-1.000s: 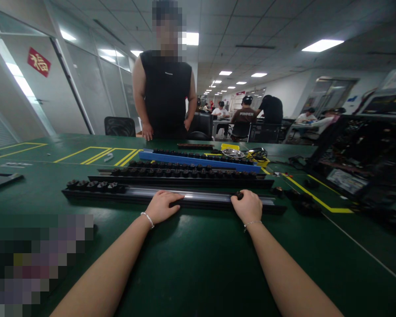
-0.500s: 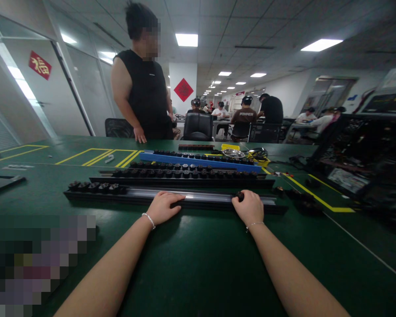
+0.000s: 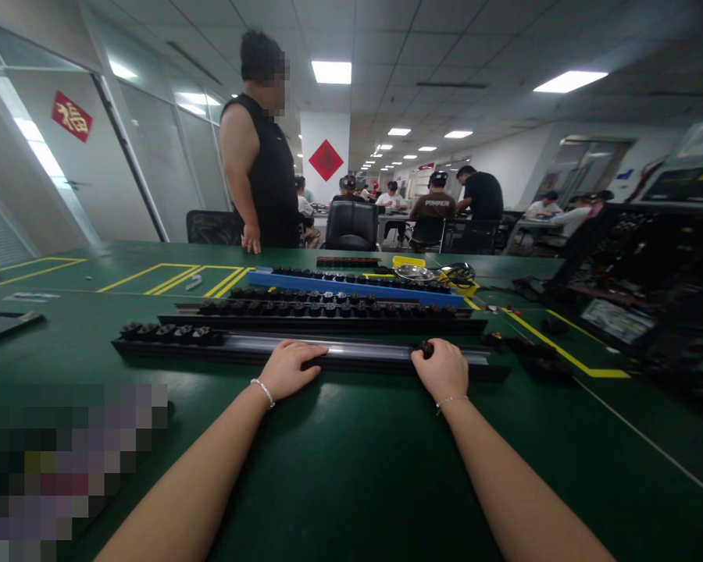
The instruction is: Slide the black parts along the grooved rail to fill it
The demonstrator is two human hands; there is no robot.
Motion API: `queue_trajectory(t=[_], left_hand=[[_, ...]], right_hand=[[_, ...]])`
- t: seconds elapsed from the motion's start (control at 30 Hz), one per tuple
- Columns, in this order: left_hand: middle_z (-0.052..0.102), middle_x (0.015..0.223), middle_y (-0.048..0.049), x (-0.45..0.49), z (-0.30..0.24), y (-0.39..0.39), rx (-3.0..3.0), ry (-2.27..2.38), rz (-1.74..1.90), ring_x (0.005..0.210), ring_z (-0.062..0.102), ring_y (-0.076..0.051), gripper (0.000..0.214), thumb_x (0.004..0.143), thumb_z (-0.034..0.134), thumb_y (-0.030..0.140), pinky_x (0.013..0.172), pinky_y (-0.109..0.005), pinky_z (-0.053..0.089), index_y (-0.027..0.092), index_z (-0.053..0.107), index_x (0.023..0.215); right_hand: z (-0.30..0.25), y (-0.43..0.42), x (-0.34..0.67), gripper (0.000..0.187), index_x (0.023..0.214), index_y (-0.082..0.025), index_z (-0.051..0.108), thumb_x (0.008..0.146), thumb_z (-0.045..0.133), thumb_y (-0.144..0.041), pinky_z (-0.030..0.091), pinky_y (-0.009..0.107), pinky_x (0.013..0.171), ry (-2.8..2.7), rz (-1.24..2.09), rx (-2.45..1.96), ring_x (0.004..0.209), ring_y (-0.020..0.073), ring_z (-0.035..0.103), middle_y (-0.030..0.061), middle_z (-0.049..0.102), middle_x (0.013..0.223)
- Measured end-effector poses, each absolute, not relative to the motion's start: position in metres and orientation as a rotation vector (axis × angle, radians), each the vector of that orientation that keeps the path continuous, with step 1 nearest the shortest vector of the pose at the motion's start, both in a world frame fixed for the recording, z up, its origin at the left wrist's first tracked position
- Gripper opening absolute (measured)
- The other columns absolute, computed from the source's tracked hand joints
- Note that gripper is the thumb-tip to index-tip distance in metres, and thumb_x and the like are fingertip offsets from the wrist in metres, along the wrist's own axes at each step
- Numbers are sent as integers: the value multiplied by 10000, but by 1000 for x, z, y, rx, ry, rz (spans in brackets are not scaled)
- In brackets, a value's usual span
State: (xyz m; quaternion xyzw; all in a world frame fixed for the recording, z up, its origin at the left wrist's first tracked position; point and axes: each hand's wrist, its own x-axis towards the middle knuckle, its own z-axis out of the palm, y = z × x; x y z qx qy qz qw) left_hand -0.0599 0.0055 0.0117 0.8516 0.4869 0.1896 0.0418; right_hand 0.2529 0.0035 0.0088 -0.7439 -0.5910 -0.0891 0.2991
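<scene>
A long black rail (image 3: 363, 353) with a shiny channel lies crosswise in front of me. Several small black parts (image 3: 165, 332) sit in a row at its left end. Over the near edge of the rail's middle rests my left hand (image 3: 291, 370), its fingers stretched out and its thumb apart, holding nothing. Farther right, my right hand (image 3: 445, 368) is closed around a small dark part (image 3: 426, 349) at the channel; only the part's top shows between thumb and fingers. Just beyond lies a second black rail (image 3: 322, 320) filled with similar parts.
Behind the rails are a blue rail (image 3: 351, 287), a metal dish (image 3: 415, 273) and a yellow tray (image 3: 408, 261). An open equipment case (image 3: 638, 281) stands at right. Dark pieces (image 3: 542, 355) lie beside the rail's right end. A person (image 3: 263, 156) stands across the green table (image 3: 351, 468).
The person across the table has shifted right and back, drawing their hand to the table's far edge. Both my hands and the rail have stayed nearly still.
</scene>
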Motion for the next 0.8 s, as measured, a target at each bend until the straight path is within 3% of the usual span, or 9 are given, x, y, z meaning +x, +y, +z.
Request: queue_trajectory(t=[0.8], left_hand=[[615,1187,27,-59,12,5,2611,1508,575,1099,527,-191,401,788,512,345,970,-398,273,319,541,1187]], right_hand=[[12,3,264,309,897,-142,620,714,453,-327,357,340,800,-1496,-219,-2082,918,243,515,108,626,909]])
